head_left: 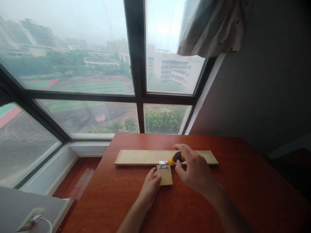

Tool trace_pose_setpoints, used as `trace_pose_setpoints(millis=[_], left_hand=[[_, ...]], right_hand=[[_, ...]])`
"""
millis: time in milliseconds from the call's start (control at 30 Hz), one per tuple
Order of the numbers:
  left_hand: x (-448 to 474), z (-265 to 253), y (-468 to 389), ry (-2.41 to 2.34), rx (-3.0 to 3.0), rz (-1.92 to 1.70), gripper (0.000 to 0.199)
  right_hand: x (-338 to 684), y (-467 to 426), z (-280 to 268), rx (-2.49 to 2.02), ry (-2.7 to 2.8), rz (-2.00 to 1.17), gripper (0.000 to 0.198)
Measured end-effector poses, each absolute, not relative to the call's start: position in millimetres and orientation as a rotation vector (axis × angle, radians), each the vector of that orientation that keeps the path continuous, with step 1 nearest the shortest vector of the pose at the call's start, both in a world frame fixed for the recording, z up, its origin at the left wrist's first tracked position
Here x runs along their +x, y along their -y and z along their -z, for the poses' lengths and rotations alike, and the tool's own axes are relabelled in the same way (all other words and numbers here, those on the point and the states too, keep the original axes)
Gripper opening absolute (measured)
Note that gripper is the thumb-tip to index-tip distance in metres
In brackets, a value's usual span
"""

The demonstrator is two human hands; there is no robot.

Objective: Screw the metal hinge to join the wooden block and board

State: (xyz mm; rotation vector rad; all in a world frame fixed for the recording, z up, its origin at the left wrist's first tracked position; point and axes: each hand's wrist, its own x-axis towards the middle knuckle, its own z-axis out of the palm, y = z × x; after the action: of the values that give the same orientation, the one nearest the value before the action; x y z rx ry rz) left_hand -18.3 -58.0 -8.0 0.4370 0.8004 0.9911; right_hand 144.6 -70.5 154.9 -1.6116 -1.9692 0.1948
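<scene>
A long pale wooden board (138,157) lies across the table, and a smaller piece of wood (166,177) sits at its near edge. A silvery metal hinge (163,162) spans the place where the two meet. My left hand (151,185) is closed on the left edge of the small piece. In my right hand (196,168) is a screwdriver (177,157) with a yellow and black handle, its shaft pointing left at the hinge. The fingers curl loosely about the handle, whose rear end is hidden. Whether the tip sits in a screw is too small to tell.
The reddish-brown table (109,197) reaches close to a window with dark frames (137,48). A patterned curtain (216,29) hangs at the upper right beside a dark wall (262,81). At the lower left, a white plug (36,219) with a cable is in a wall socket.
</scene>
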Motion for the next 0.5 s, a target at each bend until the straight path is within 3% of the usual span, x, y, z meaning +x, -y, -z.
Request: trace_pose_setpoints(millis=[67, 300, 500], left_hand=[[-18.6, 10.2, 57.0, -0.805, 0.428, -0.986, 0.058], [-18.7, 11.0, 56.4, -0.819, 0.437, -0.978, 0.058], [-19.4, 9.6, 56.9, -0.827, 0.426, -0.983, 0.057]], right_hand=[[146.1, 72.7, -155.6, -1.610, 1.986, -0.176, 0.044], [147.5, 69.8, -146.8, -1.670, 1.929, -0.174, 0.021], [147.5, 76.9, -151.6, -1.545, 1.962, -0.194, 0.045]])
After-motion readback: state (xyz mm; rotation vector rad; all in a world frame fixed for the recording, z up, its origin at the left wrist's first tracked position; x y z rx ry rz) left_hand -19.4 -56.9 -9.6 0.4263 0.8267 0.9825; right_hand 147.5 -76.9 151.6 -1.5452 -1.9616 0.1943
